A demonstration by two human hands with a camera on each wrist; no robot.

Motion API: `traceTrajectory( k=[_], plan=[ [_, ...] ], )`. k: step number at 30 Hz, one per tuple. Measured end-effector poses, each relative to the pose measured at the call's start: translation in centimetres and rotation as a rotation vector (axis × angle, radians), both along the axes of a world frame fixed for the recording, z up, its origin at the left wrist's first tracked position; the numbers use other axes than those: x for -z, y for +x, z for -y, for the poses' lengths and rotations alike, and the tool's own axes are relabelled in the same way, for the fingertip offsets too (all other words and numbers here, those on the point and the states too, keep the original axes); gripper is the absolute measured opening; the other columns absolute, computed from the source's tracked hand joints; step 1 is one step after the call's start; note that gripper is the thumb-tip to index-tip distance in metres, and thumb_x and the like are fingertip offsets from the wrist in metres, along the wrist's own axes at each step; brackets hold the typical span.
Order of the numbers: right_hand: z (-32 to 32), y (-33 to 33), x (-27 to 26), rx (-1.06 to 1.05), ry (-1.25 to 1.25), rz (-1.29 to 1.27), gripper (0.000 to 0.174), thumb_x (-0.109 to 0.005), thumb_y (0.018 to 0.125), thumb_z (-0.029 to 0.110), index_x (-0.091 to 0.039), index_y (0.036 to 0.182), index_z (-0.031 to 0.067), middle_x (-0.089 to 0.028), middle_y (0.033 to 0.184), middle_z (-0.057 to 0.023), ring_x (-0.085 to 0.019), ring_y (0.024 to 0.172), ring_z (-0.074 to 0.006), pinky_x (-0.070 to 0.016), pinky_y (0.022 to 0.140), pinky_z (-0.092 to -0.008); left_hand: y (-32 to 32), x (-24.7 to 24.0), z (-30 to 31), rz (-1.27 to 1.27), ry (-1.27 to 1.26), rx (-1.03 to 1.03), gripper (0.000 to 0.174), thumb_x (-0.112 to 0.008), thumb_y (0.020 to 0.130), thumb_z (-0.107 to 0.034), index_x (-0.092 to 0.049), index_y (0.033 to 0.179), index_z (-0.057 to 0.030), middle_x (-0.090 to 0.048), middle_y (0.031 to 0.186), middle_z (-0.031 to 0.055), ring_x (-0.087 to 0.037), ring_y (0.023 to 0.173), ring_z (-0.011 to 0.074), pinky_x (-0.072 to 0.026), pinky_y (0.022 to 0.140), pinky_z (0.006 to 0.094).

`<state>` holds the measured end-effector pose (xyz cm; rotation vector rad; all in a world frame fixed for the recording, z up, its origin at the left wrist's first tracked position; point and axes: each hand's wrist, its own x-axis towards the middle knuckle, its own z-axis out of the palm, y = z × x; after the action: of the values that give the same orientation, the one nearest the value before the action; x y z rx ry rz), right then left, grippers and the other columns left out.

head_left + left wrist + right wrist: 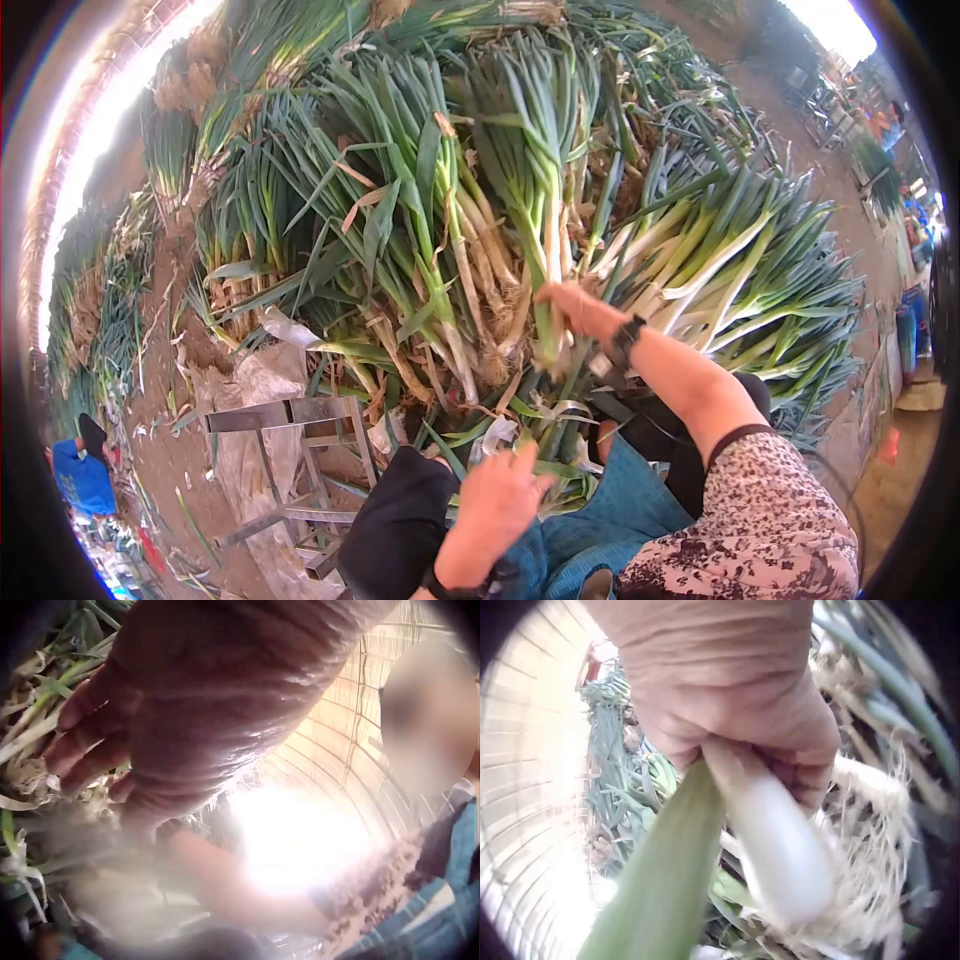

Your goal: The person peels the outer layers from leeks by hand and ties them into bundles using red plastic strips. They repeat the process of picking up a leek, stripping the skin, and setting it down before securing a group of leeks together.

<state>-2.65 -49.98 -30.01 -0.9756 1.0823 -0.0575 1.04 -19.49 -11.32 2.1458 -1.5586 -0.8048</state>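
Stool of grey metal bars (248, 416) stands leftmost, beside a heap of long green onions with brown-rooted, dirty stems (400, 180). The left hand (495, 508) has loosely extended fingers. Rightward, before the heap, the right hand (580, 308) grips a white-ended green onion stalk (784, 859), its fingers curled round it. Pale-stemmed, green-leaved onions (740, 260) lie farther right.

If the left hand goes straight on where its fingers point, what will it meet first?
Likely the loose green leaves lying ahead of the left hand, though the depth is unclear.
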Motion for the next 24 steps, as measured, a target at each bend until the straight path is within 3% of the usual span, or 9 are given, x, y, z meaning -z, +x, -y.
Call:
traceTrajectory(
  k=[2, 5, 11, 14, 16, 20, 21, 22, 24],
  plan=[
    [-5.6, -3.7, -4.9, 0.026, -0.02, -0.111, 0.027, -0.069, 0.078, 0.021, -0.061, 0.088, -0.0024, -0.061, 0.069, -0.0097, -0.062, 0.053, -0.0237, -0.0502, 0.042, -0.0365, 0.3, 1.3, 2.1, -0.02, -0.325, -0.103, 0.034, -0.069, 0.081, -0.025, -0.056, 0.103, -0.002, -0.06, 0.079, 0.0125, -0.06, 0.072, 0.0251, -0.0486, 0.061, 0.0407],
    [-13.3, -10.5, -8.1, -0.198, -0.425, -0.045, 0.033, -0.07, 0.074, 0.03, -0.064, 0.066, -0.0007, -0.061, 0.06, -0.0074, -0.054, 0.052, -0.0132, -0.0467, 0.05, -0.0327, 0.2, 3.7, 6.1, -0.828, -0.256, -0.393, 0.033, -0.063, 0.09, -0.027, -0.057, 0.106, 0.0007, -0.066, 0.089, 0.0081, -0.062, 0.078, 0.0196, -0.0507, 0.066, 0.0329],
    [-25.7, -19.9, -15.3, -0.419, -0.546, -0.108, 0.047, -0.064, 0.078, 0.043, -0.063, 0.072, -0.0031, -0.059, 0.058, -0.0165, -0.061, 0.053, -0.0216, -0.0503, 0.055, -0.037, -1.8, 10.0, 12.6, -1.851, -0.091, -0.771, 0.027, -0.064, 0.089, -0.027, -0.06, 0.105, -0.0049, -0.065, 0.097, 0.0092, -0.063, 0.085, 0.0203, -0.0509, 0.073, 0.036],
    [-26.7, -22.0, -16.6, -0.701, -0.643, -0.09, 0.056, -0.062, 0.08, 0.052, -0.063, 0.081, -0.0042, -0.061, 0.063, -0.0158, -0.063, 0.057, -0.0234, -0.0511, 0.057, -0.038, -4.4, 12.4, 12.8, -1.643, -0.166, -0.789, 0.026, -0.06, 0.092, -0.026, -0.06, 0.108, -0.005, -0.066, 0.1, 0.0098, -0.063, 0.089, 0.0241, -0.0503, 0.076, 0.0387],
    [-24.1, -21.8, -18.0, -0.52, -0.221, -0.061, 0.066, -0.059, 0.08, 0.062, -0.063, 0.09, -0.0038, -0.063, 0.07, -0.015, -0.064, 0.061, -0.0262, -0.0518, 0.06, -0.0407, -4.8, 12.2, 12.6, -1.642, -0.166, -0.849, 0.023, -0.057, 0.093, -0.022, -0.06, 0.109, -0.0051, -0.066, 0.099, 0.0088, -0.062, 0.09, 0.0253, -0.0493, 0.079, 0.0397],
    [-15.7, -16.8, -12.4, -0.022, -0.527, -0.05, 0.072, -0.064, 0.08, 0.055, -0.059, 0.104, -0.0122, -0.065, 0.09, -0.0222, -0.063, 0.084, -0.0258, -0.0504, 0.073, -0.0383, -4.6, 10.5, 11.2, -1.66, -0.223, -0.73, 0.023, -0.057, 0.093, -0.021, -0.06, 0.108, -0.005, -0.065, 0.1, 0.0083, -0.061, 0.088, 0.0236, -0.0483, 0.08, 0.0391],
    [-14.7, -15.6, -15.7, -0.003, -0.355, -0.056, 0.068, -0.065, 0.081, 0.051, -0.059, 0.105, -0.0119, -0.065, 0.089, -0.0201, -0.063, 0.081, -0.0228, -0.0494, 0.073, -0.035, -4.5, 9.7, 10.9, -1.736, -0.189, -0.701, 0.023, -0.058, 0.092, -0.021, -0.06, 0.108, -0.0047, -0.065, 0.101, 0.008, -0.061, 0.09, 0.0233, -0.0478, 0.082, 0.0388],
    [-13.8, -14.1, -13.4, 0.068, -0.566, 0.031, 0.045, -0.064, 0.087, 0.042, -0.06, 0.086, -0.0028, -0.053, 0.063, -0.0026, -0.041, 0.043, -0.0095, -0.0288, 0.036, -0.0276, -4.4, 8.9, 10.6, -1.81, -0.155, -0.673, 0.023, -0.058, 0.092, -0.021, -0.06, 0.108, -0.0044, -0.065, 0.101, 0.0078, -0.06, 0.091, 0.023, -0.0474, 0.083, 0.0385],
    [-14.0, -12.4, -13.9, 0.156, -0.593, 0.195, 0.038, -0.063, 0.087, 0.034, -0.06, 0.077, -0.0027, -0.052, 0.058, -0.004, -0.044, 0.04, -0.0123, -0.0317, 0.034, -0.0291, -4.1, 7.8, 9.7, -1.826, -0.182, -0.676, 0.023, -0.058, 0.091, -0.019, -0.059, 0.108, -0.0038, -0.064, 0.102, 0.0076, -0.06, 0.093, 0.0231, -0.0465, 0.086, 0.039]
  ],
)
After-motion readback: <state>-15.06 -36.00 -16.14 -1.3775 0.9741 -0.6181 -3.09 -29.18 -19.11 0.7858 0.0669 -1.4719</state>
